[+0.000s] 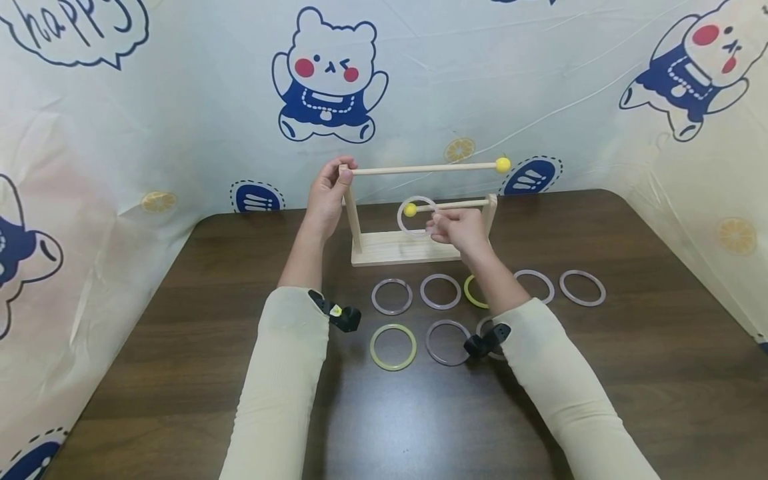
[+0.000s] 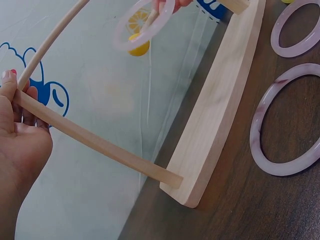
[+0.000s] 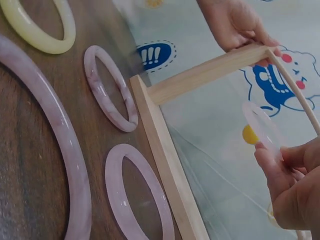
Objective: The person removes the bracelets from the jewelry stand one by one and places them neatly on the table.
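A wooden display stand (image 1: 408, 248) has a flat base, two posts and two rods, each rod tipped with a yellow ball. My left hand (image 1: 327, 197) grips the top of its left post, where the long upper rod (image 1: 426, 169) begins. Between thumb and fingers, my right hand (image 1: 461, 230) pinches a pale lilac bangle (image 1: 401, 223) at the free end of the lower rod (image 1: 462, 205). In the head view, that rod's yellow ball (image 1: 410, 210) shows inside the bangle's ring. The left wrist view shows the left fingers (image 2: 30, 95) behind the post (image 2: 100, 137).
More bangles lie in two rows before the stand, among them a lilac bangle (image 1: 375, 303), a yellow-green bangle (image 1: 373, 357) and another lilac bangle (image 1: 602, 293). The right forearm covers part of some. A patterned cloth (image 1: 210, 100) hangs behind the dark wooden table (image 1: 180, 400).
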The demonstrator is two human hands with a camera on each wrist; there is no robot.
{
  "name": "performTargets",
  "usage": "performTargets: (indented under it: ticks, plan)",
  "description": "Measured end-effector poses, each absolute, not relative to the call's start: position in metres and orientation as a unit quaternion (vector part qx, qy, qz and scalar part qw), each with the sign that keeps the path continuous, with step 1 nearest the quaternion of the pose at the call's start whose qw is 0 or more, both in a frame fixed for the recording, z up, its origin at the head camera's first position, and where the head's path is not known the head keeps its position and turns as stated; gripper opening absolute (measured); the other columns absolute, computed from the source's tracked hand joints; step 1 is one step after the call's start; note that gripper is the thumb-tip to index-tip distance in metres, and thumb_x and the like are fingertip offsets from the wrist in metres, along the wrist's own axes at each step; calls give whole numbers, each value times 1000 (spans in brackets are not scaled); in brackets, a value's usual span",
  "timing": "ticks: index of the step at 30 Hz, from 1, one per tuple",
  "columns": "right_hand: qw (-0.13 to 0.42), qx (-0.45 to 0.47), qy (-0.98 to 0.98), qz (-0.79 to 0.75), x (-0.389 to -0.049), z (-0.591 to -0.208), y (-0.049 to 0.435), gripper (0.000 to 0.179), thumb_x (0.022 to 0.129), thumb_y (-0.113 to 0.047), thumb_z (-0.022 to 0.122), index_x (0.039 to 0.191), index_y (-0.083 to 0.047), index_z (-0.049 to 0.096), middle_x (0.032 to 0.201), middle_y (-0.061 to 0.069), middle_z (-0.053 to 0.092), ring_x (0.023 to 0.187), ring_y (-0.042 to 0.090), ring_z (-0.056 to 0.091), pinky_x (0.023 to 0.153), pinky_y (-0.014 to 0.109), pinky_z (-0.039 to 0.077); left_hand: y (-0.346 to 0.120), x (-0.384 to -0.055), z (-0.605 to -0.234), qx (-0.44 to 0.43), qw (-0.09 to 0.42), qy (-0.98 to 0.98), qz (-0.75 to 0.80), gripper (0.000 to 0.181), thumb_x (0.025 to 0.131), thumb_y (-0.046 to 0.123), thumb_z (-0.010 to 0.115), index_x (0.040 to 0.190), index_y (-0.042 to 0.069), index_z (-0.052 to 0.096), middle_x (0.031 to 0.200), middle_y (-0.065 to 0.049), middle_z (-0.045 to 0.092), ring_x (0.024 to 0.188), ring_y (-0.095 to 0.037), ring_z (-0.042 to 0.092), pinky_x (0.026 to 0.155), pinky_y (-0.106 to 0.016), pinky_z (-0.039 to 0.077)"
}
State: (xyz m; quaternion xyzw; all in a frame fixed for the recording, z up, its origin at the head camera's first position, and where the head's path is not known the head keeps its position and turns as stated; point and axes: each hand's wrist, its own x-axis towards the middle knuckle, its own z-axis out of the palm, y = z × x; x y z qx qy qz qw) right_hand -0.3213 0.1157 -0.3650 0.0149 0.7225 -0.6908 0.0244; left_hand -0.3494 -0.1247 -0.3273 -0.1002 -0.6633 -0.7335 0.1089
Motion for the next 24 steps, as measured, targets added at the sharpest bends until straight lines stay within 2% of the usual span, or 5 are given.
performTargets:
  ticks: [7, 15, 21, 24]
  plan:
    - [79, 25, 667, -741, -319, -368, 127, 31, 92, -3, 54, 116, 16, 52, 75, 6, 66, 64, 9, 65, 66, 23, 52, -126, -351, -328, -87, 107, -660, -738, 38, 90, 24, 54, 122, 4, 52, 112, 0, 56, 108, -15, 44, 97, -31, 31]
    - [100, 15, 651, -752, -310, -365, 141, 32, 92, 0, 53, 118, 19, 48, 74, 4, 68, 66, 10, 66, 65, 23, 52, -125, -350, -328, -86, 105, -662, -737, 27, 90, 24, 55, 114, 13, 58, 114, -1, 56, 110, -16, 44, 98, -31, 31]
    - [97, 18, 636, -765, -305, -361, 152, 34, 91, 2, 52, 120, 20, 45, 70, 5, 68, 63, 9, 66, 60, 22, 52, -124, -350, -327, -91, 103, -657, -742, 32, 90, 23, 54, 118, 7, 54, 111, 0, 55, 107, -14, 44, 97, -29, 31]
    - [96, 26, 635, -766, -304, -362, 157, 25, 90, 2, 54, 111, 16, 53, 70, 5, 68, 62, 9, 65, 59, 22, 52, -123, -350, -326, -92, 102, -650, -747, 31, 91, 21, 53, 118, 6, 55, 109, 1, 55, 105, -14, 44, 96, -28, 31]
